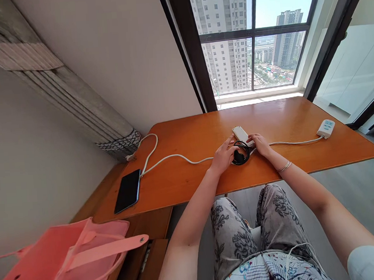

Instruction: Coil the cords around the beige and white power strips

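I sit at an orange wooden table (pixel 284 116). My left hand (pixel 224 155) rests on the tabletop, fingers curled against a coiled black cable (pixel 241 152). My right hand (pixel 260 144) lies on the other side of the coil, fingertips touching it and the end of a white rectangular device (pixel 241 134). A thin bracelet (pixel 284 166) circles my right wrist. What the fingers grip under the coil is partly hidden.
A white cord (pixel 175 157) runs across the table to a white power strip (pixel 326 128) at the right. A black phone (pixel 128 190) lies face up at the left edge. A pink bag (pixel 64 263) sits at the lower left. A window (pixel 250 37) is behind the table.
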The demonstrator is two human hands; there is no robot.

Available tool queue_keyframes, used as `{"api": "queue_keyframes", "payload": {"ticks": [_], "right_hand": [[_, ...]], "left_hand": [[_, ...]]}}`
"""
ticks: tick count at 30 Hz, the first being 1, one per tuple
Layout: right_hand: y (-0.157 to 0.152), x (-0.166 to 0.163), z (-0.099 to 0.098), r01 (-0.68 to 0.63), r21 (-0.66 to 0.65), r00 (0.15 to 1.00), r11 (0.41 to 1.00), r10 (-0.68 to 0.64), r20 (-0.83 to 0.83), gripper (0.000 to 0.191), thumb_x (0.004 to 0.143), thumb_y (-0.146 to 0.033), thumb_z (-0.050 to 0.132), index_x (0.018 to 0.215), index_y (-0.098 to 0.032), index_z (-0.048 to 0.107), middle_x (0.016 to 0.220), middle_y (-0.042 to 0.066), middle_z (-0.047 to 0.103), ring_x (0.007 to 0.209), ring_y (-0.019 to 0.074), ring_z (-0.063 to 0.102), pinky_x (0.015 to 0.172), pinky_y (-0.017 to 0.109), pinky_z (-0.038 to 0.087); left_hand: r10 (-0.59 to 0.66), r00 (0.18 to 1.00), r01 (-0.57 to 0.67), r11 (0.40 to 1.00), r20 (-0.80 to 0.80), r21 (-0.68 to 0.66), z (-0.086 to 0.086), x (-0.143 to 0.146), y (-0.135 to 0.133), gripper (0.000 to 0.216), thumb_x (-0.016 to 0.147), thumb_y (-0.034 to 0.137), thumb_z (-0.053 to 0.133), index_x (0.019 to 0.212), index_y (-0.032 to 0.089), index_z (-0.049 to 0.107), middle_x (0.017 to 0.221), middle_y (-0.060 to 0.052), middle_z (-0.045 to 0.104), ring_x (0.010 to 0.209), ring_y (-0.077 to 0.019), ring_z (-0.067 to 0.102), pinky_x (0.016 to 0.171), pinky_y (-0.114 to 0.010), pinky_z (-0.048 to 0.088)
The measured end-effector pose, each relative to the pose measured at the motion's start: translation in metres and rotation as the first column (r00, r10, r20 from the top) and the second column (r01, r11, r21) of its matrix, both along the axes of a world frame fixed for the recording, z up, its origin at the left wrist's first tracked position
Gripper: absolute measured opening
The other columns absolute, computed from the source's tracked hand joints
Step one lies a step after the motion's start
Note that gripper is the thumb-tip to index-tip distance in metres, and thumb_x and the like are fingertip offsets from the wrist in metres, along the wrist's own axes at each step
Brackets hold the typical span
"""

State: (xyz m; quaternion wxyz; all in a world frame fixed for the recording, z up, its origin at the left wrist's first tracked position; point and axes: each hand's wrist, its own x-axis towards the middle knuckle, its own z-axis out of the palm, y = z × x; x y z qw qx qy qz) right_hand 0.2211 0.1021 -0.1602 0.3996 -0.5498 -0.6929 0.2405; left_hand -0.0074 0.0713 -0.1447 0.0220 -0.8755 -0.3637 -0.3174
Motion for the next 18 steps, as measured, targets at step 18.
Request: {"api": "queue_keyframes", "payload": {"ticks": [18], "right_hand": [[-0.001, -0.017, 0.037, 0.171, -0.254, 0.921, 0.952, -0.063, 0.383, 0.053, 0.07, -0.064, 0.07, 0.095, -0.017, 0.074, 0.104, 0.016, 0.074, 0.101, 0.0314, 0.068, 0.082, 0.034, 0.049]], "left_hand": [[-0.047, 0.829, 0.18, 0.966, 0.557, -0.186, -0.01, 0.004, -0.004, 0.02, 0.088, 0.027, 0.051, 0.107, 0.022, 0.055, 0.122, -0.011, 0.07, 0.094, -0.019, 0.073, 0.088, -0.037, 0.056]]}}
